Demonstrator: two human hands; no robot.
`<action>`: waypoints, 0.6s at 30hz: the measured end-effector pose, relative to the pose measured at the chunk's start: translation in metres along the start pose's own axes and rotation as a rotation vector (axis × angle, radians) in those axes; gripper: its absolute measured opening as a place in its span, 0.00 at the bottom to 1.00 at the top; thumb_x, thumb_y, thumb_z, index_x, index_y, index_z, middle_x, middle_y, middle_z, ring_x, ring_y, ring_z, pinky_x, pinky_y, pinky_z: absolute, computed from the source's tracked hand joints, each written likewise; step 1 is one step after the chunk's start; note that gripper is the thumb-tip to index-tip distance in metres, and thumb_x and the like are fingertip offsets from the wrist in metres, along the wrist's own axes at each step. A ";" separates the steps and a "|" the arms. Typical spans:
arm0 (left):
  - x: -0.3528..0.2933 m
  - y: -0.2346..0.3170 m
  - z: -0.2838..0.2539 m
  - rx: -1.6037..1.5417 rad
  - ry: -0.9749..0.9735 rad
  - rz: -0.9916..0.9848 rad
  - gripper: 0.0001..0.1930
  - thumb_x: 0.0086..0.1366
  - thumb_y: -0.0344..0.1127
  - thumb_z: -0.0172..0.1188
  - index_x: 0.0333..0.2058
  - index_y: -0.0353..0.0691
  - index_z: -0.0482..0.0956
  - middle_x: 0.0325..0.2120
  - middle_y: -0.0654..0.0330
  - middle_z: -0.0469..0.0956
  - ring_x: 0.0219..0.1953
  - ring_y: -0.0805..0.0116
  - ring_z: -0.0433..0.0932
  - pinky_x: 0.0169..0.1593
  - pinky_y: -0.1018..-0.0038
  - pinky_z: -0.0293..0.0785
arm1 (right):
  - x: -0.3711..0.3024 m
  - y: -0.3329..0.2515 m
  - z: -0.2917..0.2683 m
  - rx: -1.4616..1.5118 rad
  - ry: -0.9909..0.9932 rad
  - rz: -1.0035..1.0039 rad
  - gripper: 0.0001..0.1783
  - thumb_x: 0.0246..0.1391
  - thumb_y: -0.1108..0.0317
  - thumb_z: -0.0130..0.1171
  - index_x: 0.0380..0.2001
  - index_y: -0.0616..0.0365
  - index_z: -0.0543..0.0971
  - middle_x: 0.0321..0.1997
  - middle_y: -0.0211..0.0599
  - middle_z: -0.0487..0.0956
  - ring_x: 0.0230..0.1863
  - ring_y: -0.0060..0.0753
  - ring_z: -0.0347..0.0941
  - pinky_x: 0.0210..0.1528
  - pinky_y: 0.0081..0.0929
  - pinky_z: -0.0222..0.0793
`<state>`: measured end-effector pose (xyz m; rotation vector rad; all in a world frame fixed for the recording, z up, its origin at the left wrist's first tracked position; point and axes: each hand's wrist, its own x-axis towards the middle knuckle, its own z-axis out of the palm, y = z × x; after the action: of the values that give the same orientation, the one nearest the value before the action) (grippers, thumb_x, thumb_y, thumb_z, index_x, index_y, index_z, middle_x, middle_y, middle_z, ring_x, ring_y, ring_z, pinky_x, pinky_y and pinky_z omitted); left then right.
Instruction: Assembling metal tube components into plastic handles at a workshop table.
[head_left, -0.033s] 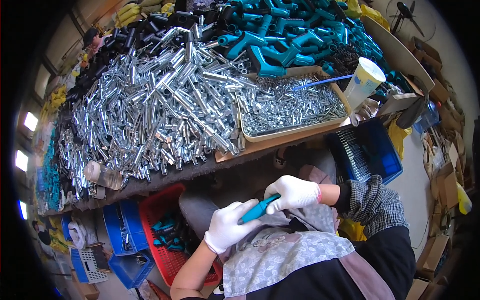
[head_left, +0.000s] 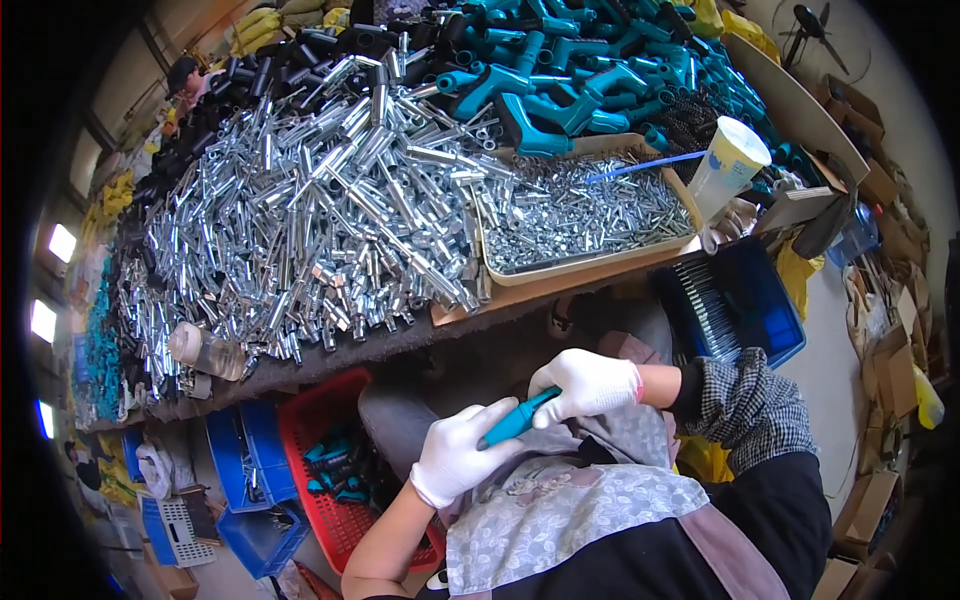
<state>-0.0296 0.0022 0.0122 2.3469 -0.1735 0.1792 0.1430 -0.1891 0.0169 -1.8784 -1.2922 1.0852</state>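
Observation:
Above my lap, both white-gloved hands grip one teal handle-like piece with a dark end. My left hand is closed around its lower left end. At the upper right end, my right hand is closed on it with the fingers curled; what else those fingers may hold is hidden. On the table ahead lies a large heap of shiny metal tubes. To its right stands a shallow tray of small metal pins and screws. Teal pistol-shaped housings are piled behind.
A red perforated crate with teal and black parts stands left of my legs. Blue bins sit farther left. At the right, a dark blue bin holds metal rods. A cup and a bottle stand near the table's edges.

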 end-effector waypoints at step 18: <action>-0.009 0.000 0.004 -0.724 0.327 -0.541 0.29 0.66 0.32 0.57 0.64 0.30 0.67 0.34 0.60 0.79 0.24 0.82 0.72 0.25 0.84 0.67 | 0.142 -0.057 -0.061 -0.736 0.627 -0.060 0.20 0.45 0.52 0.66 0.27 0.60 0.85 0.29 0.51 0.82 0.34 0.52 0.82 0.39 0.44 0.77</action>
<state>-0.0387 0.0000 0.0080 1.5437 0.4800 0.1887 0.1980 -0.0378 0.0527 -2.3896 -1.4317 -0.0919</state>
